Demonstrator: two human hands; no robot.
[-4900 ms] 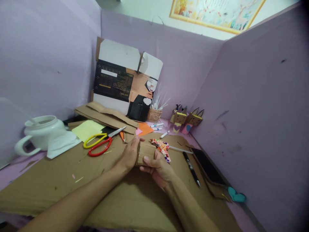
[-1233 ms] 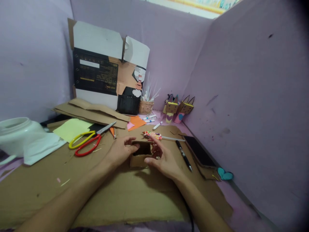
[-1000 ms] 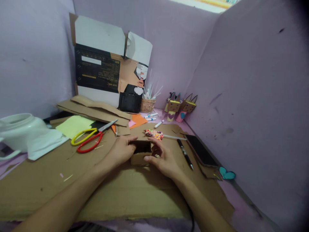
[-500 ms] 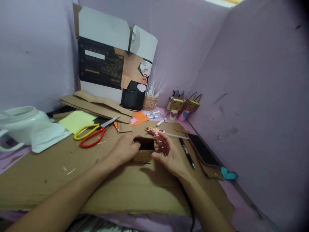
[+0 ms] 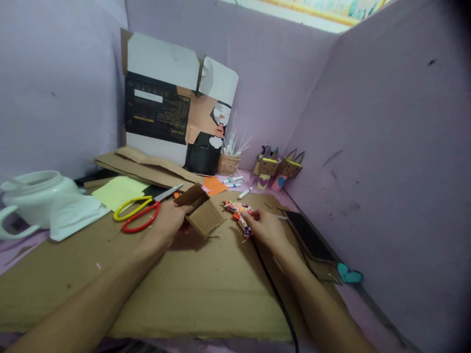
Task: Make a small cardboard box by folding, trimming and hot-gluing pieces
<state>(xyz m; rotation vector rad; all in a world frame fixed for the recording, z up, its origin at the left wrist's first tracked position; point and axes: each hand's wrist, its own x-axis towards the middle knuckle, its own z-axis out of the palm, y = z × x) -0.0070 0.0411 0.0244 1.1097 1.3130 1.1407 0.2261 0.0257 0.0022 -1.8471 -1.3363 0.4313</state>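
Head camera view shows the hands apart, each at its own thing. The left hand [image 5: 171, 220] is clamped on a small cardboard box [image 5: 206, 220], gripping its left side and tilting it so that the open end shows; whether a lower edge touches the brown cardboard sheet [image 5: 206, 289] underneath cannot be told. The right hand [image 5: 268, 228] touches the rear of a floral-patterned glue gun [image 5: 238, 208], which is just right of the box; how firmly the fingers close on it cannot be seen. A black cable [image 5: 270, 279] runs toward the near edge. Scissors [image 5: 157, 198] with one red and one yellow handle lie just left of the left hand. A dark phone [image 5: 309, 236] lies right of the right hand, and white markers [image 5: 233, 185] lie beyond the gun.
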